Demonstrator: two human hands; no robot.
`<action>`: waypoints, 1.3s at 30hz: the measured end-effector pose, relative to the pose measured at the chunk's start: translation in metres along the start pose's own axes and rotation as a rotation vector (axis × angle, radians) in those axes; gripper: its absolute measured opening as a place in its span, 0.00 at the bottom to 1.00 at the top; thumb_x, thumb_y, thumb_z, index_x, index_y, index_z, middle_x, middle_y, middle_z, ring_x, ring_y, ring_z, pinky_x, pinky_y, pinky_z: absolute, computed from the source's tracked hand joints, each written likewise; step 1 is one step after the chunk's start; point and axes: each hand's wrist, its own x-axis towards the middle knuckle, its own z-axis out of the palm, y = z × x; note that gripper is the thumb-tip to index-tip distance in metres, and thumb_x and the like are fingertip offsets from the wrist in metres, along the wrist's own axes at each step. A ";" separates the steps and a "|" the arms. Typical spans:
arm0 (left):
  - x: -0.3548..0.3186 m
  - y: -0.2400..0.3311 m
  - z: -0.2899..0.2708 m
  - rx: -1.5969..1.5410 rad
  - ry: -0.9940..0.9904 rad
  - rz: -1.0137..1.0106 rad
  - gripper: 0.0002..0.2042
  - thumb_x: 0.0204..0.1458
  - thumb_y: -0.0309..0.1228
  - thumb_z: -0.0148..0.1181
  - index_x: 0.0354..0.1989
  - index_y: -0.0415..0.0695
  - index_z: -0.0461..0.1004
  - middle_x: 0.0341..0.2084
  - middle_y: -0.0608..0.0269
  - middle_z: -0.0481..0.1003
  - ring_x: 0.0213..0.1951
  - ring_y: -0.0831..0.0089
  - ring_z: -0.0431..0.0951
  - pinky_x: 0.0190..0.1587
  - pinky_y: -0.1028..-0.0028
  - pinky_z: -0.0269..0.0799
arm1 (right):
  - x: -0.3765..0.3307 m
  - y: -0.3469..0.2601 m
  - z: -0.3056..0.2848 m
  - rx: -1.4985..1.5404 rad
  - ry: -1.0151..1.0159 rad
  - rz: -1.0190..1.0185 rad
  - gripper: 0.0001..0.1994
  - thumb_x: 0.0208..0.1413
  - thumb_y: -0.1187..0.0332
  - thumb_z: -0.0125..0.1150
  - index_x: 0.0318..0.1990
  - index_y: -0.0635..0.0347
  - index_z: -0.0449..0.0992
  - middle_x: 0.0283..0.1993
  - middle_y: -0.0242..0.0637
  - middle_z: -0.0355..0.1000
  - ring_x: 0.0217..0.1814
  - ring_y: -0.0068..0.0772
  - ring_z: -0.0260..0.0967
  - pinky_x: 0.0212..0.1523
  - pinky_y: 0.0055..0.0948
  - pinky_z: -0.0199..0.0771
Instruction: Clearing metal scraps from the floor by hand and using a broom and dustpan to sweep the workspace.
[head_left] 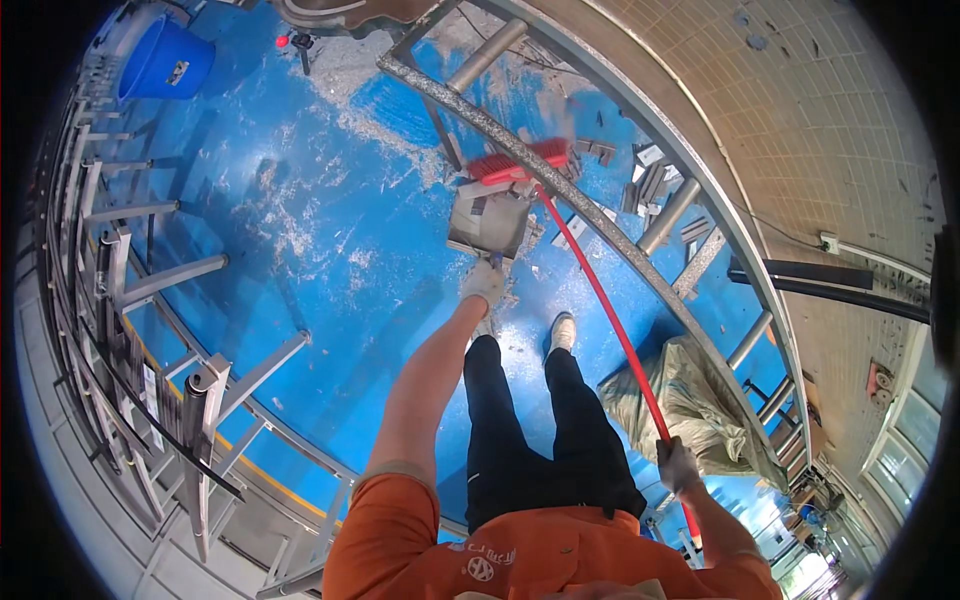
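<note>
Blue floor (pixel 370 285), labelled bucket (pixel 165 52); hands (pixel 482 283) (pixel 679 466) hold dustpan (pixel 490 222), broom (pixel 498 169).

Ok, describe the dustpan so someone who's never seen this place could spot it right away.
On the blue floor, find the long speckled metal bar slanting through the view. Just left of it, the person's left hand holds the dustpan by its near end. It's the squarish grey pan, unlike the red broom head at its far edge.
</note>
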 end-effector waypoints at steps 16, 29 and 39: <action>0.007 0.030 0.002 0.064 -0.094 0.068 0.24 0.56 0.46 0.43 0.32 0.33 0.75 0.32 0.38 0.77 0.37 0.41 0.77 0.41 0.53 0.72 | 0.152 -0.075 0.081 0.179 0.118 -0.047 0.19 0.62 0.53 0.42 0.42 0.61 0.68 0.32 0.56 0.73 0.33 0.64 0.71 0.32 0.53 0.69; 0.005 0.007 0.007 0.064 -0.009 0.113 0.22 0.57 0.43 0.45 0.32 0.35 0.77 0.31 0.40 0.77 0.35 0.40 0.76 0.40 0.52 0.72 | -0.052 0.045 0.018 -0.081 -0.165 -0.029 0.17 0.60 0.57 0.47 0.36 0.67 0.64 0.24 0.55 0.72 0.27 0.62 0.72 0.27 0.52 0.70; 0.001 -0.001 -0.004 0.297 -0.118 0.267 0.24 0.57 0.47 0.45 0.31 0.35 0.77 0.31 0.41 0.78 0.35 0.40 0.76 0.40 0.52 0.72 | -0.103 -0.008 -0.011 0.271 -0.027 0.133 0.18 0.60 0.53 0.48 0.34 0.62 0.67 0.27 0.57 0.73 0.30 0.67 0.69 0.28 0.55 0.66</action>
